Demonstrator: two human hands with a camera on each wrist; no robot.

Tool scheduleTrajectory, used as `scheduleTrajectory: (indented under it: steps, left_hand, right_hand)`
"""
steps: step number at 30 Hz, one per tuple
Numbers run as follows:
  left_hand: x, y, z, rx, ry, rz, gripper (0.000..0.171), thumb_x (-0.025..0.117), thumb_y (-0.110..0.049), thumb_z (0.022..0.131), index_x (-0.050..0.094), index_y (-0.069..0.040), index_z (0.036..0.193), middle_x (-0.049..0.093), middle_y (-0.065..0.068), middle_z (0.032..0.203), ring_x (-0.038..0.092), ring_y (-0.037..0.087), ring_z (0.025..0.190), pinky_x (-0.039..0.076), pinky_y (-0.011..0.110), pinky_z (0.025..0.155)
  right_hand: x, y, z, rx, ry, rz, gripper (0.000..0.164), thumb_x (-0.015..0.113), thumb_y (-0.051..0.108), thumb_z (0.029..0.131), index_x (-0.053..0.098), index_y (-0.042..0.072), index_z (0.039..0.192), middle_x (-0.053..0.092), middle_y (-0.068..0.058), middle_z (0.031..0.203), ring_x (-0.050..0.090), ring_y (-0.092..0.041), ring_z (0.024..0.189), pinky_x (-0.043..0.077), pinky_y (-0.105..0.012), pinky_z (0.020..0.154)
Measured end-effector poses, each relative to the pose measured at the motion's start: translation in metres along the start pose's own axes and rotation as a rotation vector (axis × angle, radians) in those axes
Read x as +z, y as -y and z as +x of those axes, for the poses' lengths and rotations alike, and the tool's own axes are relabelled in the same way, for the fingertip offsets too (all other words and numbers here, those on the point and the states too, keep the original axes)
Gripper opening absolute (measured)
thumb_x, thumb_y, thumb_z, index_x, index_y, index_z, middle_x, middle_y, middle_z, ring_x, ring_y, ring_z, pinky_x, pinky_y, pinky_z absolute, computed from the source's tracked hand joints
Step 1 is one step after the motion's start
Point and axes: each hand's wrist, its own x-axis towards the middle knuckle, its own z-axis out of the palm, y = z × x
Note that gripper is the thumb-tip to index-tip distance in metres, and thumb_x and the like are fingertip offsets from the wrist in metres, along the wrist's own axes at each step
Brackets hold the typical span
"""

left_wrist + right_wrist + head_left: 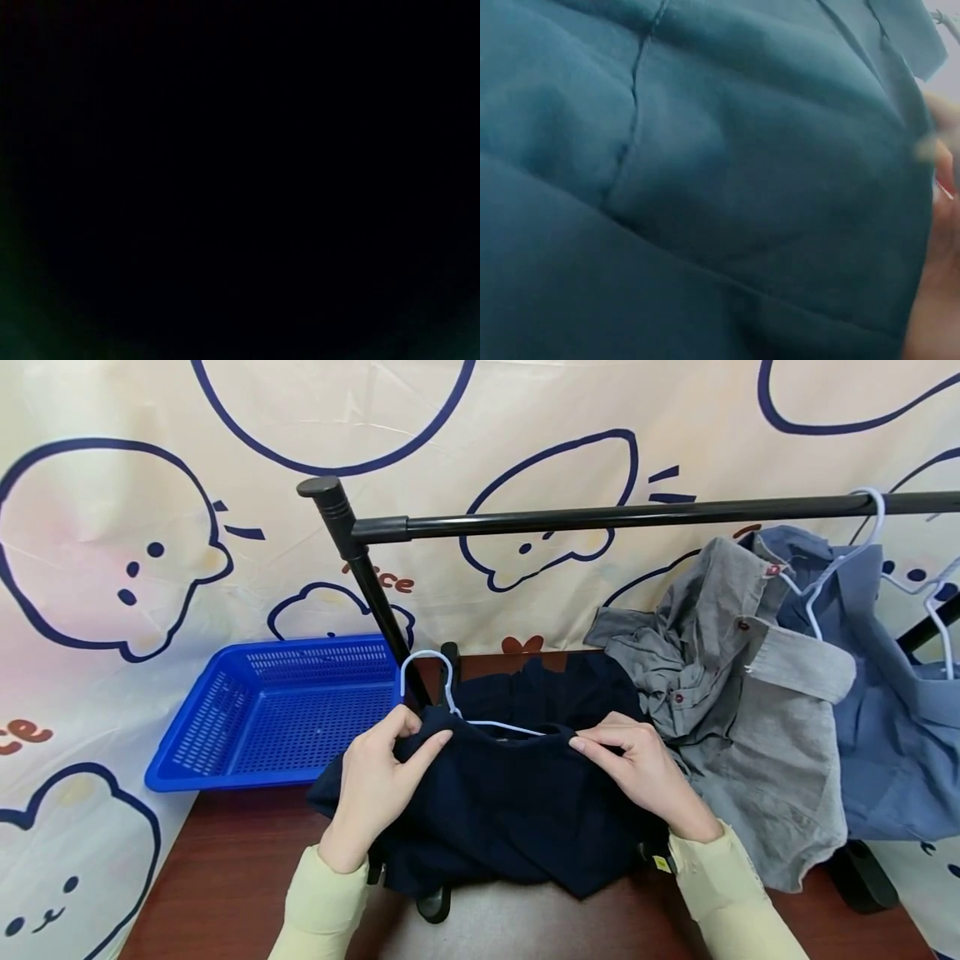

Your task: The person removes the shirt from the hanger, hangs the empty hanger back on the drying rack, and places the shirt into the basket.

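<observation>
A dark navy garment (510,810) lies over the table with a pale lilac hanger (427,653) inside its neck opening. The hanger's hook stands up at the left of the opening, and part of its bar shows along the neck edge. My left hand (378,777) pinches the garment's neck edge beside the hook, between thumb and fingers. At the right end of the opening, my right hand (641,768) pinches the same edge. Cloth fills most of the right wrist view, with part of a hand (937,285) at its right side. The left wrist view is almost black.
A black rack rail (600,517) crosses above the garment. At the right hang a grey shirt (780,735) and a blue shirt (885,760). Behind my left hand sits a blue plastic basket (240,779) on the brown table (225,877). A patterned curtain (562,410) covers the back.
</observation>
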Motion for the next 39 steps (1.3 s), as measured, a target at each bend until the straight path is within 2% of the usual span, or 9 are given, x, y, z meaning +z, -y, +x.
scheduleTrajectory:
  steps: [6,12,16,20,26,28,33,36,39]
  left_hand:
    - [-0.007,0.002,0.0,-0.047,-0.004,-0.025,0.026,0.083,-0.026,0.088,0.06,-0.015,0.09,0.064,0.0,0.084,0.049,0.014,0.065,0.043,0.033,0.06]
    - [-0.009,0.004,0.0,-0.071,0.002,-0.027,0.027,0.082,-0.027,0.089,0.059,-0.014,0.092,0.063,0.001,0.084,0.048,0.015,0.066,0.041,0.032,0.059]
    - [-0.007,0.004,0.0,-0.08,0.02,-0.004,0.026,0.078,-0.03,0.093,0.056,-0.016,0.091,0.055,-0.001,0.078,0.043,0.015,0.06,0.034,0.033,0.054]
    - [-0.005,0.003,0.0,-0.092,0.043,0.018,0.027,0.073,-0.032,0.097,0.052,-0.016,0.089,0.042,-0.002,0.071,0.035,0.015,0.054,0.028,0.033,0.051]
    - [-0.002,-0.001,0.0,-0.084,0.051,0.012,0.03,0.07,-0.031,0.099,0.047,-0.016,0.088,0.03,-0.004,0.068,0.034,0.015,0.052,0.026,0.033,0.049]
    - [-0.003,-0.001,0.0,-0.077,0.037,0.008,0.029,0.071,-0.03,0.098,0.048,-0.015,0.088,0.032,-0.004,0.068,0.034,0.014,0.051,0.026,0.032,0.049]
    - [-0.007,-0.003,0.002,-0.038,-0.008,0.004,0.026,0.075,-0.026,0.096,0.052,-0.013,0.09,0.046,0.0,0.074,0.034,0.012,0.052,0.029,0.031,0.048]
    - [-0.01,-0.003,0.003,-0.021,-0.037,-0.006,0.026,0.077,-0.022,0.094,0.053,-0.011,0.091,0.049,0.001,0.077,0.034,0.012,0.053,0.03,0.03,0.049]
    - [-0.011,-0.001,0.004,-0.017,-0.059,-0.022,0.026,0.079,-0.017,0.092,0.054,-0.01,0.093,0.048,0.002,0.078,0.034,0.012,0.054,0.031,0.03,0.049]
  right_hand:
    - [-0.014,-0.004,-0.006,0.092,0.057,-0.058,0.021,0.071,0.014,0.098,0.078,0.027,0.113,0.072,0.013,0.106,0.065,-0.009,0.099,0.048,-0.022,0.084]
    - [-0.019,-0.008,-0.011,0.169,0.056,-0.084,0.023,0.068,0.018,0.1,0.077,0.025,0.119,0.072,0.011,0.115,0.067,-0.009,0.105,0.048,-0.018,0.087]
    - [-0.016,-0.008,-0.01,0.152,0.033,-0.085,0.023,0.069,0.017,0.099,0.078,0.025,0.119,0.072,0.013,0.115,0.067,-0.008,0.105,0.048,-0.017,0.087]
    - [-0.011,-0.007,-0.008,0.112,0.027,-0.082,0.024,0.07,0.015,0.098,0.078,0.024,0.119,0.072,0.013,0.115,0.068,-0.008,0.105,0.049,-0.017,0.087]
    - [-0.004,-0.003,-0.009,0.101,0.011,-0.078,0.026,0.071,0.014,0.098,0.078,0.025,0.12,0.072,0.012,0.116,0.068,-0.009,0.105,0.048,-0.017,0.087]
    - [-0.003,-0.002,-0.01,0.107,0.007,-0.073,0.026,0.07,0.015,0.098,0.077,0.026,0.121,0.071,0.013,0.118,0.067,-0.008,0.107,0.048,-0.017,0.088]
    - [-0.01,0.0,-0.01,0.099,0.015,-0.045,0.026,0.069,0.015,0.099,0.076,0.023,0.123,0.071,0.013,0.12,0.066,-0.009,0.111,0.048,-0.019,0.092]
    - [-0.017,-0.001,-0.01,0.087,-0.003,-0.066,0.026,0.071,0.012,0.097,0.078,0.024,0.119,0.072,0.014,0.116,0.067,-0.007,0.107,0.049,-0.018,0.089]
    - [-0.021,-0.002,-0.01,0.057,-0.049,-0.106,0.025,0.076,0.008,0.093,0.08,0.024,0.112,0.074,0.014,0.108,0.069,-0.005,0.097,0.05,-0.016,0.081]
